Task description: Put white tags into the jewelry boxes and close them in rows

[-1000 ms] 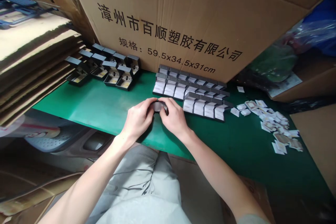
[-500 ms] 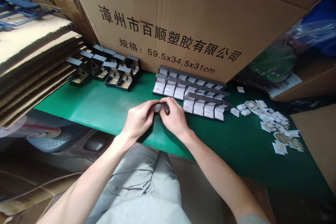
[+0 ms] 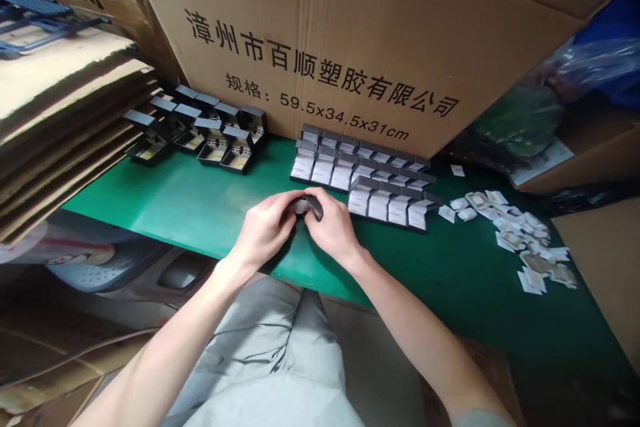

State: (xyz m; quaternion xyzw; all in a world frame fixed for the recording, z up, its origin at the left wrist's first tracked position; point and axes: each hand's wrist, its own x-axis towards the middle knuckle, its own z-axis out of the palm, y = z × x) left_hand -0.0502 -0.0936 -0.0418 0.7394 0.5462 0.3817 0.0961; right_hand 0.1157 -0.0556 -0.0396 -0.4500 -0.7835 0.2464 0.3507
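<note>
My left hand and my right hand meet over the green table near its front edge. Both are closed around one small dark grey box, held between the fingertips. Only a sliver of the box shows between the fingers. Just behind my right hand stand rows of open grey boxes with white inserts. Further left sits a cluster of open dark boxes with yellowish pads inside.
A large cardboard carton with printed characters stands against the table's back edge. Stacked flat cardboard sheets lie at the left. Loose small white cards are scattered at the right. More cardboard and dark bags lie at the far right.
My fingers have shifted slightly on the small box, which has turned a little between them. Both hands stay in the same place.
</note>
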